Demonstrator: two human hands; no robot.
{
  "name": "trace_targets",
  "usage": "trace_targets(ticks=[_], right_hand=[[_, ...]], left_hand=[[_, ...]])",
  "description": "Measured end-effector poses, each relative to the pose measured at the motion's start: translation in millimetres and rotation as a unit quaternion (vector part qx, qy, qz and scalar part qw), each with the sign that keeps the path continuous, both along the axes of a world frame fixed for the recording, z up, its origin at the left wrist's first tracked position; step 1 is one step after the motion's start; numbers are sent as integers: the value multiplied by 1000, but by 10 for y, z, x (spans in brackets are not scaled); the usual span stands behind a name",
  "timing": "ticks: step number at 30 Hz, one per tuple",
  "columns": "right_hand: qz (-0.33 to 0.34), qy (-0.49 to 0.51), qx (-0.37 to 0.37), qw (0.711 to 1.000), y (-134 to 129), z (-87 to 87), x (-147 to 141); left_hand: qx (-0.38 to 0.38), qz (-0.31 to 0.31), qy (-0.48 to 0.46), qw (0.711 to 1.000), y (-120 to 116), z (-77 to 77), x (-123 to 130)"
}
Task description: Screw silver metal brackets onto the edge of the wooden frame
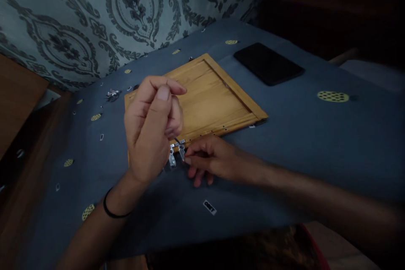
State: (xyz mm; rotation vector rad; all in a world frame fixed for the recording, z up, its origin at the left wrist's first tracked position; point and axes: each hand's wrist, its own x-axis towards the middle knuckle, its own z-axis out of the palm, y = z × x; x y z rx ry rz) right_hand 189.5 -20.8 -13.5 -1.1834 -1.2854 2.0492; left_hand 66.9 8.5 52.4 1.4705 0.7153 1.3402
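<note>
A wooden framed panel [202,97] lies on the blue cloth, with small dark holes along its near edge. At that edge sits a silver metal hinge [172,158] with two narrow plates. My right hand [215,160] pinches the end of the right plate between thumb and forefinger, its other fingers curled below. Above the panel's left part, my left hand [152,122] is closed, thumb pressed against the curled forefinger. A short, thin dark shaft [177,140] shows below this fist, over the hinge; whether the left hand holds it is hidden.
A black tablet-like slab [268,63] lies right of the panel. Small metal pieces [112,95] lie at the left on the patterned blue cloth [268,147]. A patterned curtain [133,4] hangs behind, and a wooden board [19,101] stands at the left edge.
</note>
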Motion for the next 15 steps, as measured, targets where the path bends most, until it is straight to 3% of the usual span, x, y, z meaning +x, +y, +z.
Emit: trace_targets(ticks=[5,9,15], right_hand=[[-1,-15,-4,1000,1,23,2],[5,-5,2,1000,6,27,-3],[6,-15,4,1000,2,21,1]], left_hand=[[-17,-51,14,998,37,32,-37],[-35,-144,-8,989,153,75,-64],[-80,-294,37,952,301,128,-100]])
